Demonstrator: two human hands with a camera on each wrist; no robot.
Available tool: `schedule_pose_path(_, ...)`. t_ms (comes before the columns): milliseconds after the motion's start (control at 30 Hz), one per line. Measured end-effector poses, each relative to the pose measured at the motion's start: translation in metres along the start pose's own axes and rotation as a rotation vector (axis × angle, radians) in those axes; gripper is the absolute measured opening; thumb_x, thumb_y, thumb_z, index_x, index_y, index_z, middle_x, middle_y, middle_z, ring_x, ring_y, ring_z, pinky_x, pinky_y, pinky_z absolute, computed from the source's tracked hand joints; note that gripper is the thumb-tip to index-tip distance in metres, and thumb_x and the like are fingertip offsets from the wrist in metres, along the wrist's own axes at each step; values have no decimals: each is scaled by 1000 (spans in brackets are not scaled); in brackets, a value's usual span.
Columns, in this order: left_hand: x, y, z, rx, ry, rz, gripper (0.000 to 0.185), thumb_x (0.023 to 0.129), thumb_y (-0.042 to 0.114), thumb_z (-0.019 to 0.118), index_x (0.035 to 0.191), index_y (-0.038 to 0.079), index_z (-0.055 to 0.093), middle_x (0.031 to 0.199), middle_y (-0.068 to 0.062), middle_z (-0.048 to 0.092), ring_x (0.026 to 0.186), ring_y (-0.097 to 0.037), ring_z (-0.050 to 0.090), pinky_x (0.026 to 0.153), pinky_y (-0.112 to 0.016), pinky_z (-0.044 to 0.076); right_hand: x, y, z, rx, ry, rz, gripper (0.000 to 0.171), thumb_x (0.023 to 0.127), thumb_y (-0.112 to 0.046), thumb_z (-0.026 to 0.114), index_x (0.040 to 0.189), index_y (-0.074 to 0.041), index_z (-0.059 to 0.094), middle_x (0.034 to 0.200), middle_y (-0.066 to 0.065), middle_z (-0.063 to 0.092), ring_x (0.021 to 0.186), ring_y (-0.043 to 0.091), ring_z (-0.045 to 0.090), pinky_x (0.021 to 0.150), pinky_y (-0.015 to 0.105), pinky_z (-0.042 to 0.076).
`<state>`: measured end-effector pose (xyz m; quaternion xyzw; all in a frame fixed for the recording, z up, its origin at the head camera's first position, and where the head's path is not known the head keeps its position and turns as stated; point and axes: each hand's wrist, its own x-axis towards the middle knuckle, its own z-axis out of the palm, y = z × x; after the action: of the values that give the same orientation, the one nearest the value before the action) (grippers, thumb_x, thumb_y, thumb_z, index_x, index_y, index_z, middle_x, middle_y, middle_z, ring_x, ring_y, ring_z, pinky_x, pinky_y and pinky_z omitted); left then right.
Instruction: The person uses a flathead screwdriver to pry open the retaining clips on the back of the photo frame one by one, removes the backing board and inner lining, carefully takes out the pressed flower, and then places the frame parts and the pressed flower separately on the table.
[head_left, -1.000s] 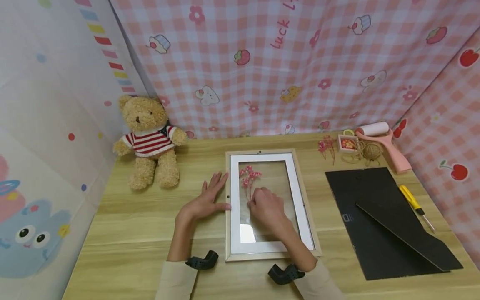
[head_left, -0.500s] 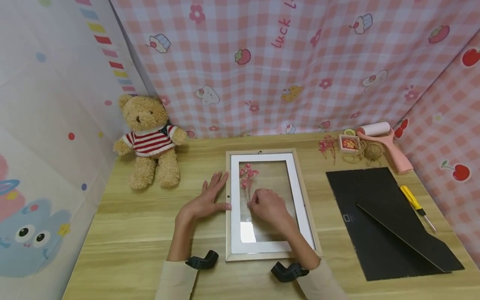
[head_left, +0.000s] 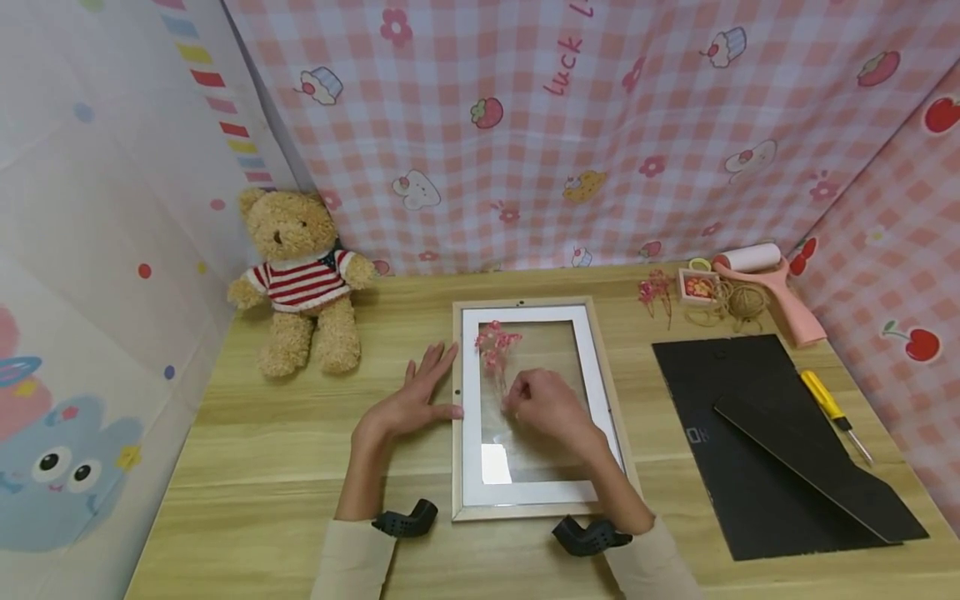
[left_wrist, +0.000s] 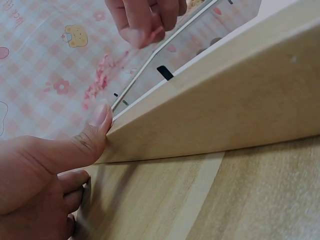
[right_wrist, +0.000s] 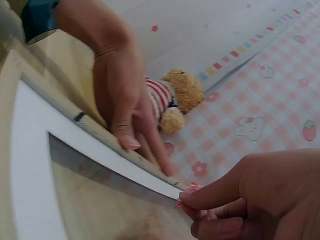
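A light wooden picture frame (head_left: 457, 467) with a white mat (head_left: 471, 433) and a see-through pane (head_left: 543, 350) lies flat on the table. My right hand (head_left: 551, 408) is over the pane, pinching the thin stems of a pink dried flower sprig (head_left: 495, 343). In the left wrist view the sprig (left_wrist: 99, 80) appears raised above the frame and blurred. My left hand (head_left: 408, 408) rests at the frame's left side, fingers spread, thumb on the edge. The right wrist view shows the blossoms (right_wrist: 191, 188) partly hidden behind my right thumb.
Black backing board (head_left: 712, 492) and a yellow-handled screwdriver (head_left: 822, 396) lie on the right. Behind them are another pink sprig (head_left: 655, 292), a small box (head_left: 696, 287), twine (head_left: 744, 302) and a pink lint roller (head_left: 787, 304). A teddy bear (head_left: 303, 283) sits at the back left.
My right hand has shifted slightly to the right with the sprig, whose blossoms have tilted and now overlap the mat's inner left edge. My left hand has stayed in place.
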<state>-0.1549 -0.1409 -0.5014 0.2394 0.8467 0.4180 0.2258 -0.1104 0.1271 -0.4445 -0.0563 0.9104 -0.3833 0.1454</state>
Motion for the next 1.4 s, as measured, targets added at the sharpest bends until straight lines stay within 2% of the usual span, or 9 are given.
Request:
schedule_pose_path(100,1,-3,0,-12,1,9,117,96,56,78,179,19,5,185,-18,-9,171,-34,-16,136,-56,-16,1,3,-7,56,-12,-42,8,95,-2,69,90,-3,76,88,6,74,80,17,60,72,29,51)
schedule_pose_path(233,6,-15,3,-38,5,20,122,91,68,77,179,26,5,185,-17,-10,171,-33,-18,135,-56,-18,3,8,-16,117,-15,-94,16,99,0,64,91,-3,77,96,9,78,94,21,69,89,39,60)
schedule_pose_path(367,9,-23,4,-51,6,26,124,89,71,77,179,27,5,185,-16,-10,170,-33,-19,134,-58,-19,2,11,-26,158,-13,-87,17,103,-2,64,92,-2,78,103,12,80,108,29,73,100,48,61)
schedule_pose_path(567,8,-22,3,-49,3,34,121,92,64,79,179,24,5,185,-16,-10,170,-33,-18,135,-57,-18,1,18,-41,194,-4,-35,16,106,-5,66,97,-1,78,110,16,78,109,31,71,88,37,57)
schedule_pose_path(800,2,-8,1,-20,-2,17,114,97,52,78,179,20,4,185,-17,-9,171,-33,-18,136,-56,-17,12,44,-64,285,-29,-28,14,104,-2,66,98,7,75,104,16,73,89,19,60,75,30,52)
schedule_pose_path(933,-1,-1,0,-2,-8,6,110,100,42,78,179,19,4,185,-17,-10,171,-34,-17,136,-57,-15,18,63,-98,348,-47,29,17,107,-5,64,107,11,71,81,3,60,71,10,47,64,26,42)
schedule_pose_path(1067,0,2,0,-1,-9,-3,108,101,35,78,179,18,4,185,-17,-10,171,-35,-17,136,-57,-15,31,92,-135,379,-74,81,20,110,-8,60,113,10,68,68,-7,44,60,6,34,60,27,34)
schedule_pose_path(1233,-2,2,0,-6,-11,3,109,101,41,77,178,19,3,185,-18,-10,171,-36,-16,136,-58,-15,49,123,-164,338,-109,113,21,112,-9,58,107,6,72,63,-8,40,55,5,32,58,27,33)
schedule_pose_path(1400,-5,6,-1,-42,-7,32,112,99,49,78,179,18,5,184,-23,-9,170,-41,-17,134,-61,-17,64,137,-176,286,-140,118,23,110,-5,59,102,10,74,59,-8,39,50,5,32,52,26,32)
